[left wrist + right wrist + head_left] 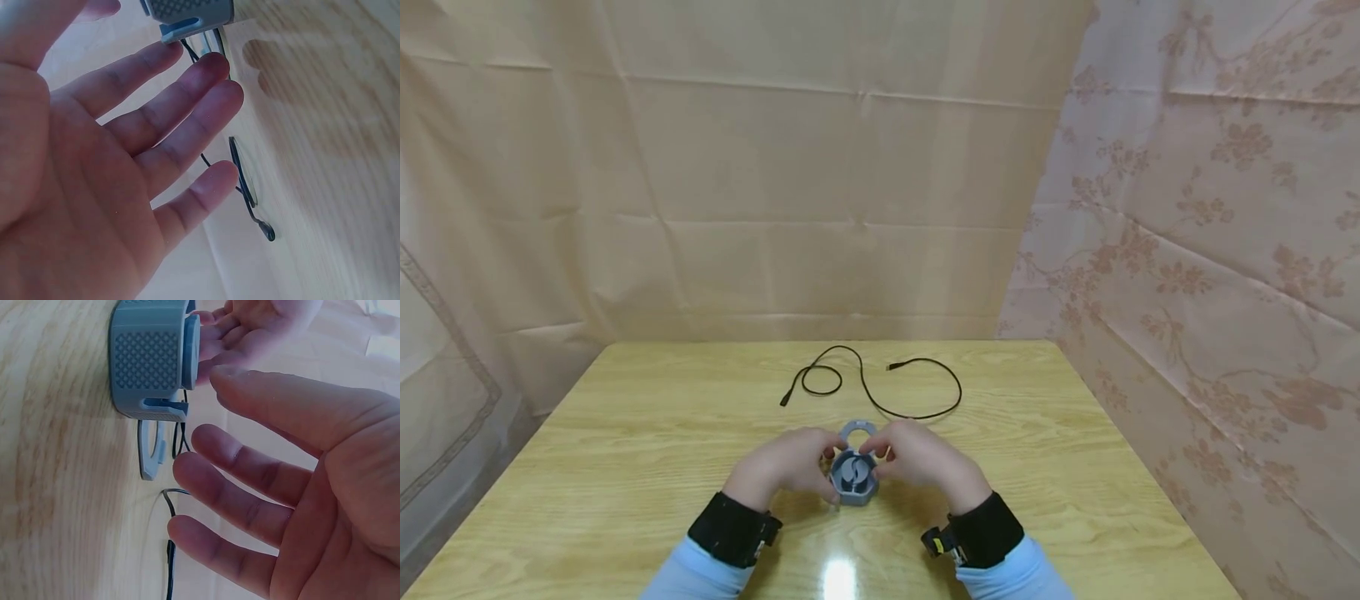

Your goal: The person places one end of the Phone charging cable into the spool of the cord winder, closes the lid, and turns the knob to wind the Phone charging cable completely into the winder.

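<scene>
A blue-grey hexagonal cable winder (853,493) sits on the table in front of me, with an S-shaped divider in its round core. A flat ring (868,425) extends from its far side. My left hand (790,462) is at its left, fingers extended, and the index fingertip (170,55) is right at the slotted edge of the winder (194,14). On the other side, my right hand (917,454) has loosely spread fingers, its thumb tip (228,381) close to the raised core. Textured grip panels show on the winder's side (147,359) in the right wrist view.
Behind the winder a thin black cable (867,385) lies in loops, a plug (785,400) at its left end and another plug (892,367) at its right. The wooden table (625,467) ends at a beige curtain (775,208); floral cloth (1210,250) hangs at the right.
</scene>
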`<state>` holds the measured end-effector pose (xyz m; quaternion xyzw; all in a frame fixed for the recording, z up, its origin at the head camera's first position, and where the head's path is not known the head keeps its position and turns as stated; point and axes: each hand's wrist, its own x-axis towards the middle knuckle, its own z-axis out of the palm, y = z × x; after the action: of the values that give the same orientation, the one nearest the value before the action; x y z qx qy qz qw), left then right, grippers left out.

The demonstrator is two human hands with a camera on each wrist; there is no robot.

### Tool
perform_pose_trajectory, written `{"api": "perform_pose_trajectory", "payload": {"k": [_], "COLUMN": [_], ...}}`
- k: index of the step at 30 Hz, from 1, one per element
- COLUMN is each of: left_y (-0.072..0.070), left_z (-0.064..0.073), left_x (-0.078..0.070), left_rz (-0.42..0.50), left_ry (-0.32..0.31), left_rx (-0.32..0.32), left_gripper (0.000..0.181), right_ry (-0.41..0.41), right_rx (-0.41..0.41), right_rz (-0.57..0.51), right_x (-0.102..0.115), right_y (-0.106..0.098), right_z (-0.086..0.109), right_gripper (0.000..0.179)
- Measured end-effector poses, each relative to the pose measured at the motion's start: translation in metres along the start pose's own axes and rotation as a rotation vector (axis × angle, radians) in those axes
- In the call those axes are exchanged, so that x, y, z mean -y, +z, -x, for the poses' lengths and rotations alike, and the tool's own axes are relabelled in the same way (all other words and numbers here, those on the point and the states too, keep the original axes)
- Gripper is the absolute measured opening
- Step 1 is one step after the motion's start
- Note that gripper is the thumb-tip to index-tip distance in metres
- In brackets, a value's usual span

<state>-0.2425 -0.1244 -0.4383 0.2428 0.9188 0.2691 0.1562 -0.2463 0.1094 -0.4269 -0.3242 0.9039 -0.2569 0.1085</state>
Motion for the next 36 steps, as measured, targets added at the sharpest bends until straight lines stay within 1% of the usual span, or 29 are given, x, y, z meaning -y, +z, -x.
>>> {"api": "perform_pose_trajectory", "payload": {"k": [6, 12, 17, 20, 28, 36], "left_y": [0.0011, 0.0008, -0.0006, -0.0005, -0.0010, -0.0007], "left_z": [-0.0025, -0.0007, 0.0001, -0.0006, -0.0012, -0.0007], "left_x": [0.0005, -0.0034, -0.0069, -0.0057, -0.0006, -0.0006], "left_rz": [-0.007, -0.002, -0.010, -0.021, -0.018, -0.013], "left_ry": [-0.002, 0.012, 0.006, 0.011, 0.028, 0.031], "left_rx": [0.003, 0.004, 0.009, 0.012, 0.014, 0.027], "left_gripper": [0.068, 0.065, 0.064, 0.065, 0.067, 0.064], "right_ry": [0.011, 0.041, 0.077, 0.089, 0.120, 0.133], "right_rx": [-0.001, 0.006, 0.019, 0.027, 0.034, 0.041], "right_rz": [0.041, 0.032, 0.016, 0.012, 0.009, -0.004], "right_x": [0.0026, 0.0034, 0.0045, 0.0059, 0.0074, 0.0068], "right_y": [0.0020, 0.0039, 0.0038, 0.0032, 0.0038, 0.0058], "right_z": [-0.0015, -0.0025, -0.0025, -0.0024, -0.0041, -0.0052], "right_gripper": [0.028, 0.031, 0.034, 0.034, 0.033, 0.030]}}
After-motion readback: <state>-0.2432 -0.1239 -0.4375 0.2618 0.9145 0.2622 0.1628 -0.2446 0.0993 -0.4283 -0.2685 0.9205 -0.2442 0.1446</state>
